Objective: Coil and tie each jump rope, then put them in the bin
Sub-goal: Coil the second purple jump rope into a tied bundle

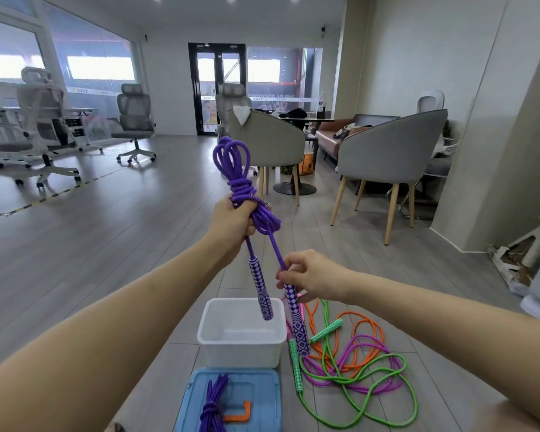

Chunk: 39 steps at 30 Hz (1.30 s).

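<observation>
My left hand [231, 224] grips a coiled purple jump rope [236, 173] at its wrapped middle, held upright above the floor. Its two purple-and-white patterned handles hang down; one handle [262, 294] dangles over the white bin [240, 333]. My right hand [309, 277] pinches the rope just at the top of the other handle [296, 319]. The bin stands on the floor below and holds nothing that I can see. A tangle of loose green, orange and magenta ropes [356, 360] lies on the floor right of the bin.
A blue lid [262, 397] lies in front of the bin with another bundled purple rope [212, 406] and an orange piece [239, 414] on it. Grey armchairs [390, 157] and a table stand ahead right, office chairs [134, 120] at the far left.
</observation>
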Tool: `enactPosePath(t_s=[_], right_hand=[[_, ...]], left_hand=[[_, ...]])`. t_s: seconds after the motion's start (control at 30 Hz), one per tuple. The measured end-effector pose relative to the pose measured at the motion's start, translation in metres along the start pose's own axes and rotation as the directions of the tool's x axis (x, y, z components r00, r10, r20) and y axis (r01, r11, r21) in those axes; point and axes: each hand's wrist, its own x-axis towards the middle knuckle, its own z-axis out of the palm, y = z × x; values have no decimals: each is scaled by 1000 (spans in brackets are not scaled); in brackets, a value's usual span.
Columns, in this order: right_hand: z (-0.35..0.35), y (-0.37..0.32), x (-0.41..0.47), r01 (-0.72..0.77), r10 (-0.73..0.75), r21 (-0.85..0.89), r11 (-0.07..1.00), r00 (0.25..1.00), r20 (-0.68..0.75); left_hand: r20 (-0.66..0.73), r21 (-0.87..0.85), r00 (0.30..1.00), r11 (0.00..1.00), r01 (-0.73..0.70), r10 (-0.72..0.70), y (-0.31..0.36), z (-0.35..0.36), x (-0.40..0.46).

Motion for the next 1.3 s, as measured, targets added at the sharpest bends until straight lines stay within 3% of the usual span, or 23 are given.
enactPosePath(t_s=[0.27,0.4,0.5,0.77,1.0,1.2,1.3], right_hand=[[-11,2,7,14,-10,22,1000,989,-149],[-17,-11,11,160,-108,121,980,929,-355],[-18,-15,12,242,-166,134,961,891,-423],[-21,-11,9,331,-229,156,931,859,-457],[-20,-10,7,286,-131,322,902,895,-426],[-27,-11,4,341,-175,347,874,885,-431],[-31,-8,3,342,-223,215,915,872,-436]], left_hand=[[119,-3,989,997,84,-83,-8,4,-4],[185,44,976,993,111,-117,-11,12,-12],[270,109,955,989,96,-123,-10,18,-17],[397,217,900,971,102,-183,-9,21,-19],[479,291,846,951,99,-235,-10,16,-20],[355,177,895,959,220,-271,-15,14,-18],[362,168,899,966,195,-245,-13,14,-20]])
